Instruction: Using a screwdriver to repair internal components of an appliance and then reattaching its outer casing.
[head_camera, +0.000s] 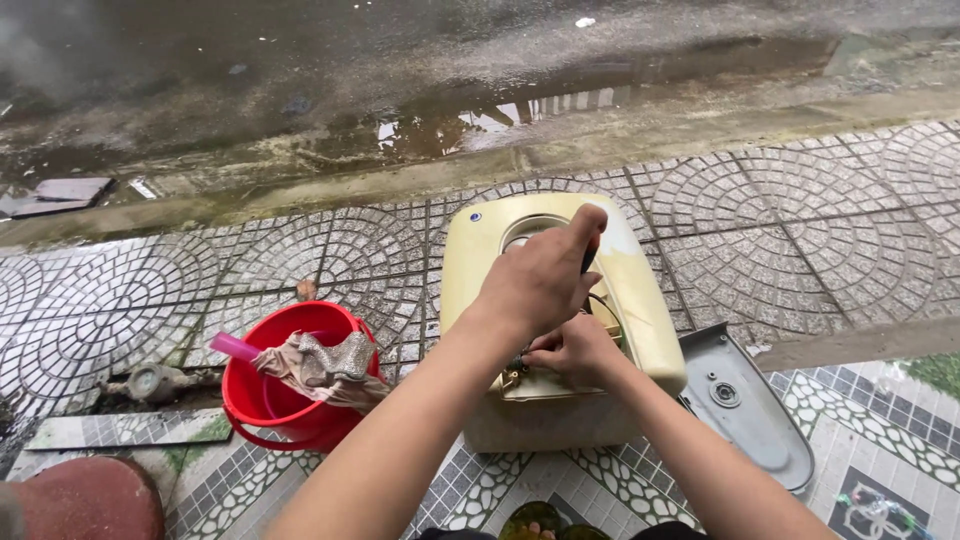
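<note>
Our left hand (540, 280) is closed around a dark tool handle (588, 258), held upright over the opening of the cream-yellow heater casing (640, 300) on the tiled pavement; our right hand (572, 350) pinches small fittings inside. We judge it best to keep the tool vertical and steady the casing. A red bucket (290, 395) stands nearby.

Your forearms are bare, with no sleeves, gloves, rings or watch showing on your left hand (540, 280) or right hand (575, 352). Near the bottom edge, dark clothing and a sandal (535, 520) peek in.
</note>
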